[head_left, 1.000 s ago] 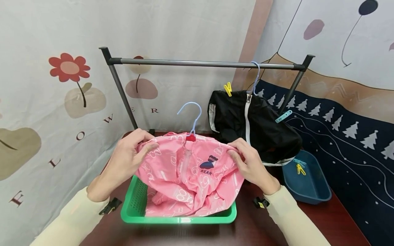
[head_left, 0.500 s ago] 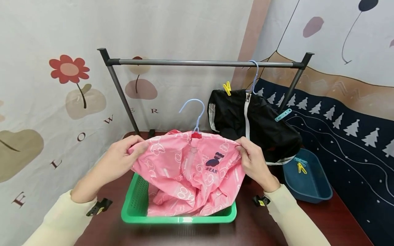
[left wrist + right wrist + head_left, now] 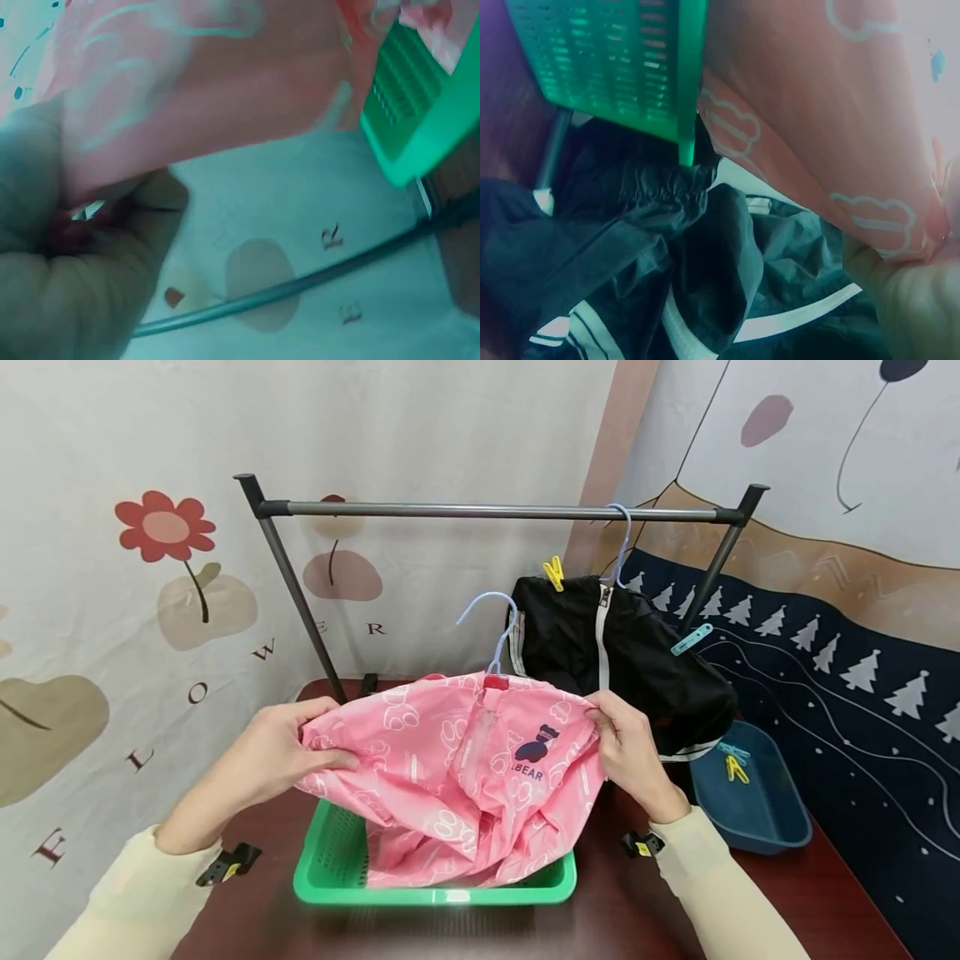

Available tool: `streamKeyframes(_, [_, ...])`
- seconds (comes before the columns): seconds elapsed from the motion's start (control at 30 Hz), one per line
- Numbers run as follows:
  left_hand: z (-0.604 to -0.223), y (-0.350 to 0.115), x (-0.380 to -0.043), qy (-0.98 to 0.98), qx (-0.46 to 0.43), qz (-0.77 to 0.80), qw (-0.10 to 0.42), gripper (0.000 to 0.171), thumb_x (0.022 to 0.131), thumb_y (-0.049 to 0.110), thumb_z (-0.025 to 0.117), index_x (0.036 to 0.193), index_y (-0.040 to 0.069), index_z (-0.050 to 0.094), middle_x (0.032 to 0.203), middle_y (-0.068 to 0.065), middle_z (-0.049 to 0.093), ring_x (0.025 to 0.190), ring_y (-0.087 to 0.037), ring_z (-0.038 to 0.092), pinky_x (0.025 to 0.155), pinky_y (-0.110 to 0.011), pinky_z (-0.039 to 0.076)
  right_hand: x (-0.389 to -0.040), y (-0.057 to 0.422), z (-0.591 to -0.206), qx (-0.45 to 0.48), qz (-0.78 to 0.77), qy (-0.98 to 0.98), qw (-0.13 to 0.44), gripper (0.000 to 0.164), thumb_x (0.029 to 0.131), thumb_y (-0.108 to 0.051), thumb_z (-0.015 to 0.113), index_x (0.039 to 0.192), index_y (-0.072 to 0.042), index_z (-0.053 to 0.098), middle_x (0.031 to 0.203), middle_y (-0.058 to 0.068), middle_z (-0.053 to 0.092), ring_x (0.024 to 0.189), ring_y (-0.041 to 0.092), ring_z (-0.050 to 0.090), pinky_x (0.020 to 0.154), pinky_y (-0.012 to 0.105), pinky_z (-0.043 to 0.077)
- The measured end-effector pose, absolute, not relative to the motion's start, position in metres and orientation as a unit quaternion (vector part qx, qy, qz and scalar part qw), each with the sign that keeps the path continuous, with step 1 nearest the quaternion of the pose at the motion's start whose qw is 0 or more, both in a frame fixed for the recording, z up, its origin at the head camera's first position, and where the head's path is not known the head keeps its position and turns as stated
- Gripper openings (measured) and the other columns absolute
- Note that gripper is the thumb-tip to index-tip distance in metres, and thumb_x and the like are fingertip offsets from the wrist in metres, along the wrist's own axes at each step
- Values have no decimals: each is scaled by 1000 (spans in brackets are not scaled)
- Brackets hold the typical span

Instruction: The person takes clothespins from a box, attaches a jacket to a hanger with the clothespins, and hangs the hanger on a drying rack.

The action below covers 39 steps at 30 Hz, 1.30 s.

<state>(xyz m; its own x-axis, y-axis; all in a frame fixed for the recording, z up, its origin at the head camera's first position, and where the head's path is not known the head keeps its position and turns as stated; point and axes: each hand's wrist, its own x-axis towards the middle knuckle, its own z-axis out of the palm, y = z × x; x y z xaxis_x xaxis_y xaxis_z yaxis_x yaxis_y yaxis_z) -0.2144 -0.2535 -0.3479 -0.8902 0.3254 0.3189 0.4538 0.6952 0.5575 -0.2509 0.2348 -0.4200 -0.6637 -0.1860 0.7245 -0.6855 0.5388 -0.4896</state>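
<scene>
A pink jacket [image 3: 427,760] with white outlines and a dark bear print is stretched between my two hands. My left hand [image 3: 281,747] pinches its left shoulder, thumb in front and fingers behind the cloth. At the other shoulder my right hand [image 3: 630,739] grips the fabric, also seen in the right wrist view. A light blue hanger [image 3: 501,627] pokes up out of the collar, its hook free in the air; the rest of it is hidden inside the jacket. The lower folds hang into a green basket [image 3: 435,896].
A grey metal rack [image 3: 450,511] stands behind. On its right side hangs a black jacket [image 3: 562,635] on a blue hanger, with a yellow clothespin [image 3: 554,574] and a teal clothespin [image 3: 692,640]. A blue bin [image 3: 757,810] with clothespins sits at right on the dark table [image 3: 637,910].
My left hand has moved left and down, spreading the jacket wider. The hanger's hook has shifted right and slightly up, and my right hand has moved a little right.
</scene>
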Motion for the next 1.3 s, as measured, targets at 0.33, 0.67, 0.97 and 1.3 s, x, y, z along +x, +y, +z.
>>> streamKeyframes(0.33, [-341, -263, -215, -872, -259, -351, 223, 44, 71, 9, 112, 103, 23, 86, 87, 7, 75, 68, -5, 68, 60, -15, 56, -251, 245, -421, 252, 406, -829, 291, 38, 108, 19, 54, 119, -4, 82, 103, 12, 79, 87, 16, 66, 86, 8, 53])
streamKeyframes(0.67, [-345, -245, -217, -852, -348, -280, 273, 39, 79, 4, 104, 106, 23, 85, 95, 12, 72, 83, -3, 60, 74, -15, 50, -251, 242, -422, 220, 435, -822, 295, 40, 111, 17, 51, 118, -3, 84, 107, 16, 85, 86, 17, 67, 85, 9, 53])
streamKeyframes(0.97, [-348, -229, -216, -868, -350, -230, 269, 24, 102, 2, 85, 107, 18, 69, 89, 10, 61, 84, -5, 58, 77, -17, 49, -254, 234, -422, 199, 490, -807, 262, 18, 120, -4, 58, 125, -1, 75, 104, 15, 75, 86, 9, 64, 78, 15, 52])
streamKeyframes(1.3, [-350, -227, -221, -836, -329, -222, 378, 9, 114, 6, 70, 107, 2, 67, 85, -6, 61, 75, -18, 57, 72, -32, 48, -236, 237, -423, 64, 405, -911, 43, 94, 102, -63, 86, 164, -8, 43, 142, 18, 75, 119, 30, 82, 110, 56, 68])
